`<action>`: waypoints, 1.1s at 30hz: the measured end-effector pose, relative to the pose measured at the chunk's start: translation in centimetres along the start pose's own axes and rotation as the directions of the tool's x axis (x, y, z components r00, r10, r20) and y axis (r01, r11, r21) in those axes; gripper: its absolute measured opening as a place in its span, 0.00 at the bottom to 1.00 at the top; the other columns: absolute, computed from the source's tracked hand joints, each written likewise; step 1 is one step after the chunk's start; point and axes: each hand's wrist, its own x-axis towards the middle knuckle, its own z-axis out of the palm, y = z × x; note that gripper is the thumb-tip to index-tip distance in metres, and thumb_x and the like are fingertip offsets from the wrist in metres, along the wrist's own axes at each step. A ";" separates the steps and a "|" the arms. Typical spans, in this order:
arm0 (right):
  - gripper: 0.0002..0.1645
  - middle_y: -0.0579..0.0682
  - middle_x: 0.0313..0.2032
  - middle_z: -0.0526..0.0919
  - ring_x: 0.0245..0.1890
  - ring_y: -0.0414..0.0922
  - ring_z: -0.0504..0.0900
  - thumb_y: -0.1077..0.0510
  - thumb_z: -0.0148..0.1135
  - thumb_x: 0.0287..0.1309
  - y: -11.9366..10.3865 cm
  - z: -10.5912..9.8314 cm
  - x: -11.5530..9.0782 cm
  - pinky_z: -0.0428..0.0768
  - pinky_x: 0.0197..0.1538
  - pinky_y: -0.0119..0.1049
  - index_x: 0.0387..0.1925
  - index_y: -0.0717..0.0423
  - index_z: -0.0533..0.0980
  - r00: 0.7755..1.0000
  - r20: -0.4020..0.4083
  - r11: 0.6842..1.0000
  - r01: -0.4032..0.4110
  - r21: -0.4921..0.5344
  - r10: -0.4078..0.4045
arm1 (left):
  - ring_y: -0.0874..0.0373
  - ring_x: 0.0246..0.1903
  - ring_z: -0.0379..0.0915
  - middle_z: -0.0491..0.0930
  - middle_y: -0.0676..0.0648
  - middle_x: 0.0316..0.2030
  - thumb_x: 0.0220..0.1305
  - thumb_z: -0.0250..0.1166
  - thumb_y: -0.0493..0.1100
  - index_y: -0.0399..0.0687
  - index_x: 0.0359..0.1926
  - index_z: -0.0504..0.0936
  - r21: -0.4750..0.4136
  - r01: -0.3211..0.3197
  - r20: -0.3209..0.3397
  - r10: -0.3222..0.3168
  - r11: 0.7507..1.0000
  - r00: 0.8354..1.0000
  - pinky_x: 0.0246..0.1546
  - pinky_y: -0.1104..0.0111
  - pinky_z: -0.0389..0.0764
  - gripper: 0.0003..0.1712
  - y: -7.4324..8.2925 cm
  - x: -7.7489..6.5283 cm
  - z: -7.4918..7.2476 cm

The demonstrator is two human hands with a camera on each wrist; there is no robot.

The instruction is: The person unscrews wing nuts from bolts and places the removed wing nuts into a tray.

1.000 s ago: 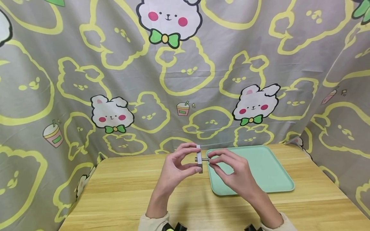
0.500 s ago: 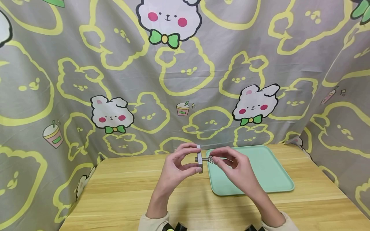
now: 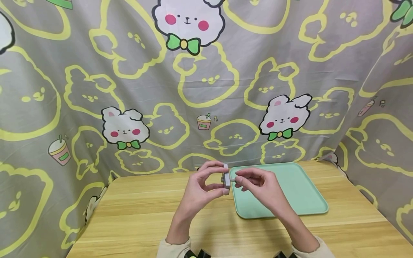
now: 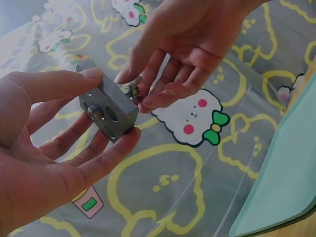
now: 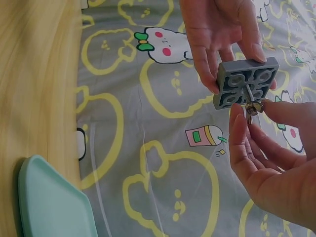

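A grey square block (image 3: 227,179) with several holes is held upright by its edges between the thumb and fingers of my left hand (image 3: 201,186). Through its middle runs a metal bolt, its round head (image 4: 95,112) on the left side and its threaded shank (image 5: 248,92) sticking out on the ribbed side. A silvery wing nut (image 5: 254,107) sits on that shank, and my right hand (image 3: 264,182) pinches it between thumb and fingers. In the head view those fingers mostly cover the wing nut. Both hands are raised over the table.
Behind and below the right hand, a pale green tray (image 3: 290,190) lies on the wooden table (image 3: 135,211). A grey curtain (image 3: 180,89) with cartoon rabbits hangs along the back and sides of the table.
My right fingers have shifted their hold around the wing nut, which showed more openly half a second ago. The block and left hand have moved slightly right, and the block has turned a little.
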 end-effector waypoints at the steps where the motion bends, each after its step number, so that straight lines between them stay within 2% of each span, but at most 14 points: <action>1: 0.13 0.54 0.38 0.89 0.35 0.49 0.89 0.56 0.70 0.66 0.0 0.0 0.0 0.90 0.42 0.41 0.48 0.60 0.84 1.000 0.002 1.000 0.005 0.002 -0.005 | 0.46 0.60 0.72 0.71 0.37 0.62 0.53 0.74 0.22 0.33 0.56 0.83 0.001 0.005 0.000 -0.005 1.000 1.000 0.50 0.50 0.87 0.27 0.0 0.0 0.0; 12: 0.13 0.55 0.37 0.88 0.34 0.50 0.90 0.59 0.73 0.62 0.0 0.0 0.0 0.90 0.38 0.41 0.46 0.61 0.84 1.000 -0.008 1.000 0.020 -0.008 -0.020 | 0.46 0.60 0.72 0.70 0.38 0.62 0.53 0.74 0.22 0.34 0.56 0.83 -0.006 0.020 0.002 -0.020 1.000 1.000 0.51 0.50 0.87 0.27 -0.1 0.1 0.0; 16: 0.13 0.55 0.37 0.88 0.33 0.47 0.89 0.61 0.73 0.61 0.0 0.1 0.0 0.90 0.36 0.38 0.47 0.61 0.83 0.998 -0.008 0.997 0.067 -0.031 -0.067 | 0.46 0.59 0.73 0.70 0.37 0.62 0.54 0.74 0.23 0.33 0.57 0.83 -0.015 0.006 0.001 -0.006 1.000 1.000 0.51 0.50 0.87 0.27 -0.3 0.0 -0.1; 20: 0.12 0.52 0.37 0.88 0.35 0.45 0.89 0.63 0.74 0.60 0.0 0.3 -0.2 0.90 0.38 0.36 0.45 0.60 0.83 0.988 -0.025 0.987 0.149 -0.067 -0.151 | 0.46 0.59 0.73 0.70 0.36 0.62 0.54 0.74 0.23 0.32 0.57 0.82 -0.022 -0.009 0.002 0.009 1.000 1.000 0.50 0.49 0.87 0.27 -0.3 0.0 -0.2; 24: 0.13 0.48 0.39 0.87 0.37 0.43 0.88 0.68 0.75 0.57 0.2 0.7 -0.2 0.90 0.39 0.35 0.43 0.56 0.82 0.963 -0.046 0.957 0.257 -0.136 -0.266 | 0.46 0.61 0.71 0.70 0.36 0.62 0.54 0.74 0.22 0.33 0.57 0.82 -0.018 0.004 -0.003 -0.004 1.000 1.000 0.51 0.49 0.87 0.27 -0.2 0.0 -0.3; 27: 0.15 0.45 0.39 0.87 0.37 0.41 0.88 0.69 0.75 0.55 0.3 0.9 -0.2 0.90 0.40 0.34 0.42 0.52 0.83 0.936 -0.047 0.922 0.333 -0.199 -0.348 | 0.47 0.61 0.71 0.70 0.36 0.62 0.53 0.74 0.22 0.32 0.57 0.82 -0.023 0.005 -0.004 -0.005 1.000 1.000 0.52 0.50 0.87 0.27 0.0 0.0 -0.4; 30: 0.16 0.43 0.40 0.87 0.39 0.40 0.87 0.70 0.75 0.54 0.3 0.9 -0.2 0.89 0.41 0.33 0.40 0.50 0.83 0.906 -0.036 0.883 0.401 -0.244 -0.422 | 0.47 0.60 0.72 0.70 0.36 0.62 0.53 0.74 0.22 0.30 0.57 0.81 -0.035 0.002 -0.003 -0.002 0.999 1.000 0.52 0.49 0.87 0.28 0.0 0.0 -0.4; 33: 0.17 0.44 0.41 0.87 0.40 0.39 0.87 0.73 0.76 0.52 0.3 1.0 -0.1 0.88 0.41 0.30 0.37 0.49 0.83 0.865 -0.024 0.834 0.476 -0.279 -0.502 | 0.46 0.61 0.72 0.69 0.34 0.62 0.54 0.74 0.22 0.28 0.57 0.80 -0.054 -0.005 0.000 0.005 0.999 1.000 0.52 0.49 0.86 0.27 0.1 0.0 -0.5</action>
